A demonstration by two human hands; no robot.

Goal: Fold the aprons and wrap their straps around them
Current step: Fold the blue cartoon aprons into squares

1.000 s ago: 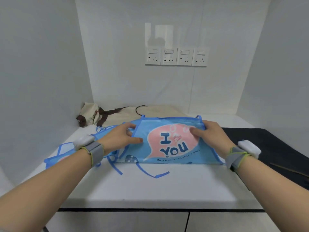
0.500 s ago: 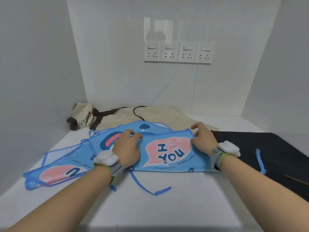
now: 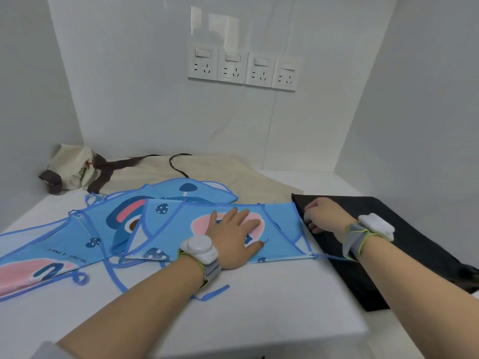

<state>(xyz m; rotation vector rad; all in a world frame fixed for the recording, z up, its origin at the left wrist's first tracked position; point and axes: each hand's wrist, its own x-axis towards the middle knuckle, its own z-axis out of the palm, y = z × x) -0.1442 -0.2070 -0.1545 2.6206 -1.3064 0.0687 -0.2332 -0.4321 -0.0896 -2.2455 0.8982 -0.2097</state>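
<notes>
A blue cartoon-print apron (image 3: 168, 229), folded over, lies in the middle of the white counter. My left hand (image 3: 233, 237) rests flat on its pink patch with the fingers spread. At the apron's right edge my right hand (image 3: 324, 213) sits with the fingers curled in, gripping that edge where it meets a black apron (image 3: 414, 255). One thin blue strap (image 3: 210, 294) trails loose on the counter near my left wrist. Another runs from the apron's lower right corner under my right wrist. More blue cartoon-print apron cloth (image 3: 39, 255) spreads out to the left.
A beige apron (image 3: 220, 172) with dark brown straps lies flat behind the blue ones. A rolled beige bundle (image 3: 72, 169) sits in the back left corner. White walls enclose three sides, with a row of sockets (image 3: 243, 68) on the back wall. The counter's front edge (image 3: 259, 343) is near me.
My left hand slid right onto the pink patch and flattened. My right hand moved from the top right corner down to the apron's right edge. The apron's sides now lie folded in.
</notes>
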